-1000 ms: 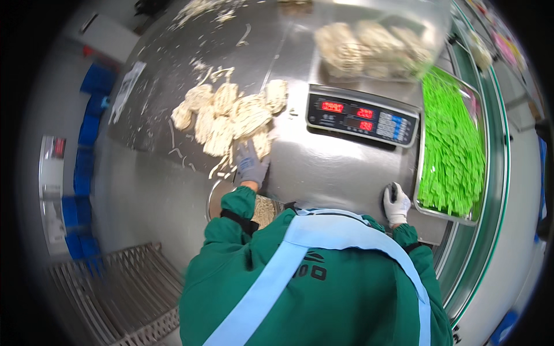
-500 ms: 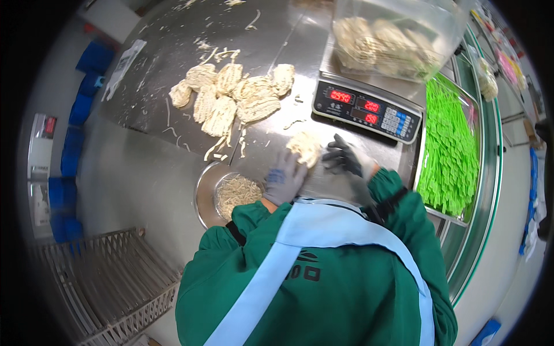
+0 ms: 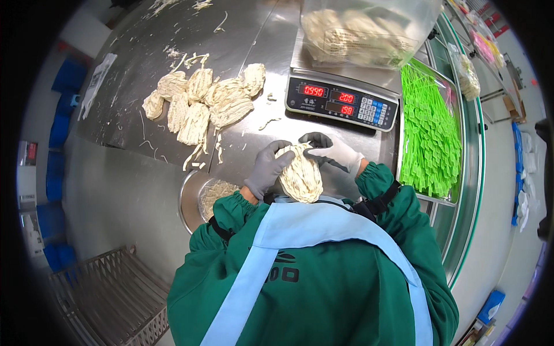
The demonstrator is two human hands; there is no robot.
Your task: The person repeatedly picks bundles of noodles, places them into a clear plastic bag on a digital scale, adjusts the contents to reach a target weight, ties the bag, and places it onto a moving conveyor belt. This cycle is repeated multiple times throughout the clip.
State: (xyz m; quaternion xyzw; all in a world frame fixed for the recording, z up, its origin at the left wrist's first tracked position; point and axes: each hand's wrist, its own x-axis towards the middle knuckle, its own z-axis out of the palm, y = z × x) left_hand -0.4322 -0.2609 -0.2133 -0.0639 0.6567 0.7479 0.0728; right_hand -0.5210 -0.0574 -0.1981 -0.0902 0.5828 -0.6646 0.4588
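Observation:
Close to my body, both gloved hands hold up a cream-coloured bundle of noodles by its upper end. My left hand, in a grey glove, grips its left side with the fingers curled over it. My right hand, in a dark-fingered glove with a white back, has its fingers bent over the top right of the bundle. The lower end of the bundle hangs loose in front of my apron. Further off to the left, several similar noodle bundles lie grouped on the steel table.
A scale with red digits carries a clear plastic bag of bundles. Green plastic ties fill a metal tray at the right. By my left forearm stands a metal bowl with noodle scraps. A metal rack is at the lower left.
The bundle, which lay on the table under my left hand, is lifted and hangs upright nearer my body. My right hand has moved in from beside it and closed on its top.

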